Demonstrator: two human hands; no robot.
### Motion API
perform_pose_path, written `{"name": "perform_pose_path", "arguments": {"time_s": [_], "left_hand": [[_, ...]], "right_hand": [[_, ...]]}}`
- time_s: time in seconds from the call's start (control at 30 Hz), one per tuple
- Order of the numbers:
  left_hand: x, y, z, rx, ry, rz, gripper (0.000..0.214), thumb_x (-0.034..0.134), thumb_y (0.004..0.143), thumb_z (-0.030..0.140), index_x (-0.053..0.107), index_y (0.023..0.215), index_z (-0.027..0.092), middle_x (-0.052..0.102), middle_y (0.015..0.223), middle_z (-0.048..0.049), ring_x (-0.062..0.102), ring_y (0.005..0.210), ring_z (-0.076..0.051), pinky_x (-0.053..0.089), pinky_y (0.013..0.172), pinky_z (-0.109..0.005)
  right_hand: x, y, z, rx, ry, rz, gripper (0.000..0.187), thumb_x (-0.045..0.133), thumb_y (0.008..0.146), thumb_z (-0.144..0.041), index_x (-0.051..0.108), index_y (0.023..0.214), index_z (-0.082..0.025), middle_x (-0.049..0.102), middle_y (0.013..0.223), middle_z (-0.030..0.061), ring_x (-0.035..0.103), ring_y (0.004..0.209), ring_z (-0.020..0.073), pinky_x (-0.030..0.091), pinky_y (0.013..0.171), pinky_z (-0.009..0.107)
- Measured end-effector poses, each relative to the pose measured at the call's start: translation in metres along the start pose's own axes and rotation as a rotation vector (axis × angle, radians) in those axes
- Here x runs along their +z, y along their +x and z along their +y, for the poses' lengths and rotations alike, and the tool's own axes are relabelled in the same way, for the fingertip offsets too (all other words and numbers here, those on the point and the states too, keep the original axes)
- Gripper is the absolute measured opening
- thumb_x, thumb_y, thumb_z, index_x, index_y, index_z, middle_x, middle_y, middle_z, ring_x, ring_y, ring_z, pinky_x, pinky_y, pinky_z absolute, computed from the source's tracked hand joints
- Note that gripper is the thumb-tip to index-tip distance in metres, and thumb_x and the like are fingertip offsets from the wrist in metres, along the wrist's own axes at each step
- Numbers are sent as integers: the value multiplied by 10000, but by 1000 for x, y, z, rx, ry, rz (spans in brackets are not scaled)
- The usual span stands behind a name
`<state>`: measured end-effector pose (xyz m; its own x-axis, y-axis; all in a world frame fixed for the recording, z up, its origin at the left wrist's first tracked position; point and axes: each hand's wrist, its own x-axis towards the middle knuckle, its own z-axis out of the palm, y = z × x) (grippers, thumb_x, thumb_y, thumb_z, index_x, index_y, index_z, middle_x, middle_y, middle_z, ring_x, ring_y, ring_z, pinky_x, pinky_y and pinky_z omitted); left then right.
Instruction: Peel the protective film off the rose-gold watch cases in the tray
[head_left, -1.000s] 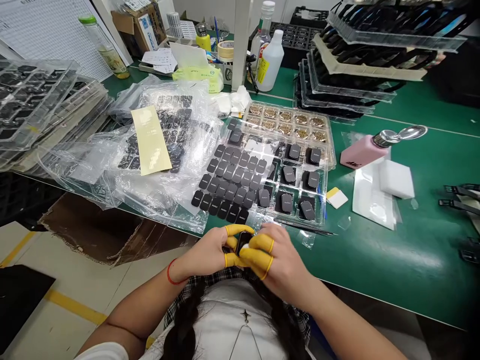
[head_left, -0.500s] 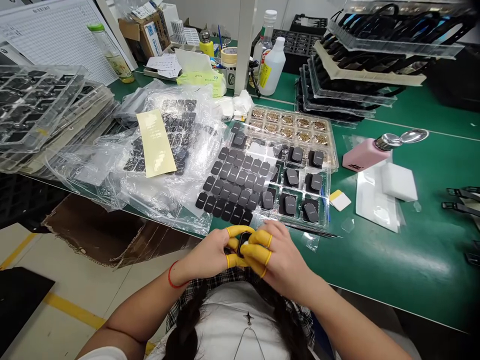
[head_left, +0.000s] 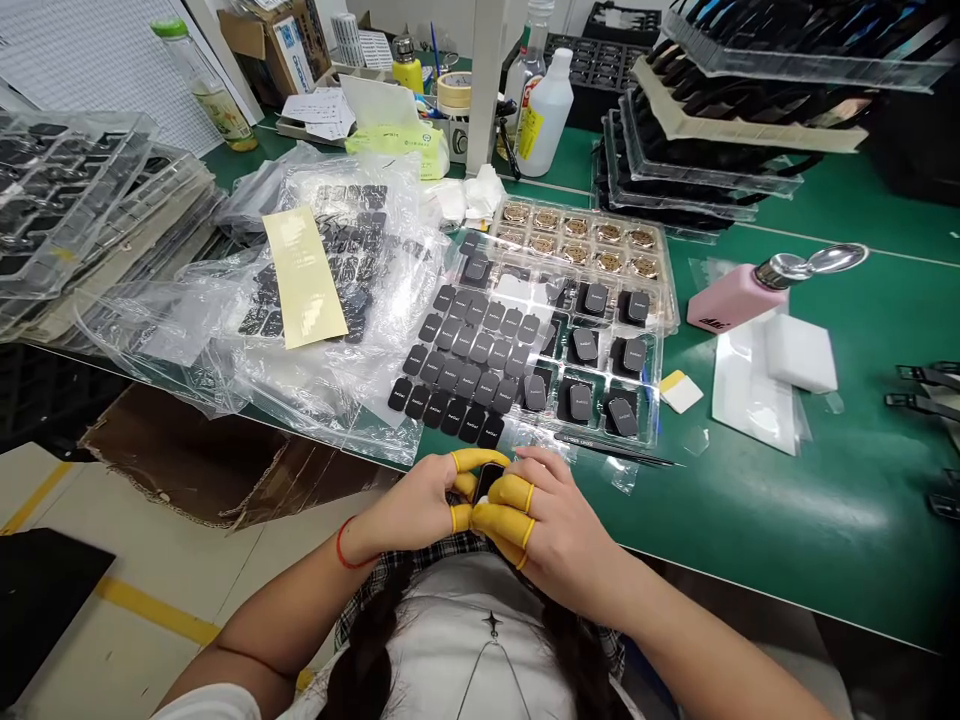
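My left hand [head_left: 435, 505], in yellow finger cots, is closed around the edges of a small black smartwatch body [head_left: 489, 482] with rounded corners, just off the table's front edge. My right hand [head_left: 536, 510], also in yellow finger cots, is pinched over the watch's near side. A bit of white shows between its fingertips, seemingly a small wad pressed to the watch; most of it is hidden. Beyond the hands lies a clear sheet of black "hello!" screen films [head_left: 466, 375]. To its right, a clear tray [head_left: 651, 395] holds several black watch bodies. Black tweezers [head_left: 615, 450] lie in front.
Plastic bags [head_left: 262, 385] and a yellowish paper strip [head_left: 304, 280] lie at left, beside stacked trays [head_left: 67, 220]. A tray of round metallic parts [head_left: 671, 300] sits behind. A pink pump bottle [head_left: 727, 300], white sponge [head_left: 801, 352] and stacked strap trays [head_left: 750, 125] are at right.
Both hands stay together on the watch. The right hand has shifted slightly left and its fingers now cover more of the watch's lower part. The camera view has tilted slightly.
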<state>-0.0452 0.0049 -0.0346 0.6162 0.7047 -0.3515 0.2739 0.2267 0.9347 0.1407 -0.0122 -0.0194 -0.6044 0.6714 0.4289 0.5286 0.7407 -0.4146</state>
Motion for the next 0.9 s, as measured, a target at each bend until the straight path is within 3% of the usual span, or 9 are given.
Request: {"name": "perform_pose_path", "arguments": {"time_s": [0.17, 0.3, 0.4, 0.5, 0.6, 0.77, 0.83, 0.9], "left_hand": [[3, 1, 0, -84, -195, -27, 579, 745, 683, 267, 526, 1214, 192, 650, 657, 28, 601, 606, -129, 485, 608, -242], [-4, -6, 3, -76, -252, 64, 612, 755, 687, 270, 507, 1242, 202, 677, 678, 9, 650, 641, -155, 523, 661, -279], [-19, -15, 1, -19, -251, 284, 642, 775, 668, 277, 505, 1247, 213, 697, 754, -6, 673, 734, -179, 535, 739, -302], [-37, -24, -5, 82, -223, 630, 657, 784, 657, 298, 501, 1243, 203, 708, 822, -19, 677, 809, -194, 529, 806, -316], [-54, -28, -13, 167, -211, 808, 650, 767, 681, 315, 475, 1249, 192, 722, 887, -42, 670, 909, -207, 498, 895, -340], [-70, -28, -21, 179, -240, 820, 621, 747, 699, 350, 476, 1238, 203, 692, 1092, -97, 591, 1112, -241, 441, 984, -365], [-75, -23, -20, 182, -249, 792, 612, 734, 712, 359, 476, 1242, 194, 659, 1162, -118, 562, 1152, -259, 420, 1007, -392], [-80, -16, -15, 183, -262, 742, 598, 730, 717, 360, 491, 1234, 176, 615, 1230, -137, 533, 1187, -278, 392, 1035, -418]], "right_hand": [[-11, -6, 23, 148, -112, 49, 119, 521, 880, -180, 636, 870, -209, 627, 782, 17, 492, 783, 159, 363, 914, 401], [-27, -12, 32, 280, -321, -87, 135, 530, 869, -198, 661, 833, -198, 613, 739, 35, 519, 823, 203, 330, 973, 509], [-24, -9, 28, 334, -507, -97, 166, 562, 844, -211, 671, 964, -175, 654, 938, 98, 524, 971, 276, 294, 994, 585], [-9, 4, 29, 214, -548, -135, 364, 570, 836, -193, 577, 1198, -160, 548, 1264, 140, 432, 1198, 303, 297, 1038, 541], [6, 16, 39, 104, -550, -197, 396, 570, 831, -158, 562, 1227, -172, 484, 1350, 139, 359, 1295, 303, 316, 1047, 507], [8, 21, 53, 62, -567, -182, 292, 557, 854, -172, 624, 1138, -162, 556, 1281, 127, 413, 1271, 283, 293, 1069, 515], [6, 21, 54, 88, -537, -184, 401, 586, 851, -286, 565, 1225, -144, 535, 1306, 136, 397, 1285, 289, 294, 1075, 509], [7, 22, 53, 119, -500, -204, 626, 622, 801, -449, 482, 1308, -109, 485, 1349, 166, 358, 1308, 319, 293, 1072, 526]]}}
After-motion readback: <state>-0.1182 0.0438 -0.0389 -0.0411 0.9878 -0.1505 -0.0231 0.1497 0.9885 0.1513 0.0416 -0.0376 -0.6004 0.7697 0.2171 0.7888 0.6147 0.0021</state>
